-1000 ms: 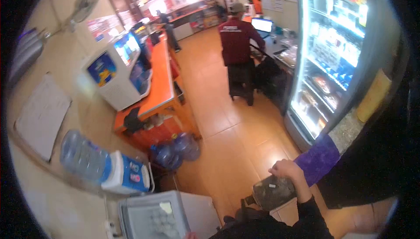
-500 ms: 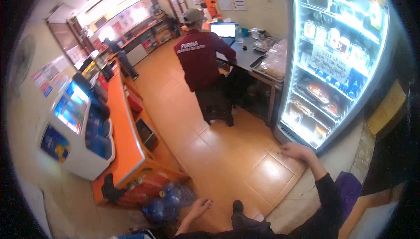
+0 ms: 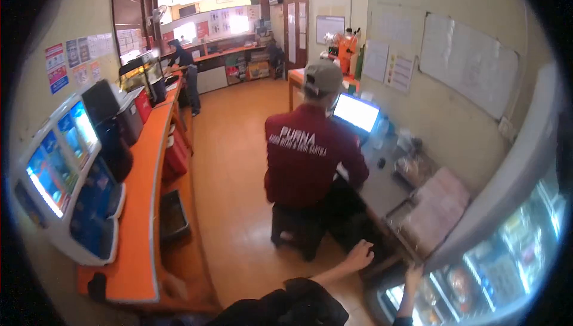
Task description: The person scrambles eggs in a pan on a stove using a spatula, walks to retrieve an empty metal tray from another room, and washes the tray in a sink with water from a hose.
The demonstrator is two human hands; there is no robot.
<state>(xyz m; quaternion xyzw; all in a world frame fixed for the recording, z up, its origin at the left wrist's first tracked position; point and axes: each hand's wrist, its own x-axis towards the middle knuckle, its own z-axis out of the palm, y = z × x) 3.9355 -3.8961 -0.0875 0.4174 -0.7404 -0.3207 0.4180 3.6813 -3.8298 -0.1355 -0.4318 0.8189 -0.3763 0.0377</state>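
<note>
My left hand [image 3: 360, 256] reaches forward at the lower middle, its fingers loosely bent and apart with nothing in them. It is in front of the dark space below the grey table [image 3: 382, 192]. My right hand [image 3: 413, 277] is raised beside the lit display fridge [image 3: 477, 278], close to its near edge and the table corner; contact cannot be made out. Its fingers look apart and hold nothing visible. Above it on the table lies a metal tray [image 3: 403, 230] with clear plastic packs [image 3: 439, 204].
A person in a maroon shirt [image 3: 310, 159] sits at the table before a lit laptop [image 3: 356, 113]. On the left runs an orange counter [image 3: 143, 230] with a white drink dispenser [image 3: 89, 206]. Another person [image 3: 186, 72] stands at its far end. Orange tiled floor [image 3: 233, 147] lies between.
The view has shifted forward and right, so the seated person and table are nearer. Both hands have moved forward, close together by the fridge. The blue water bottles have left view.
</note>
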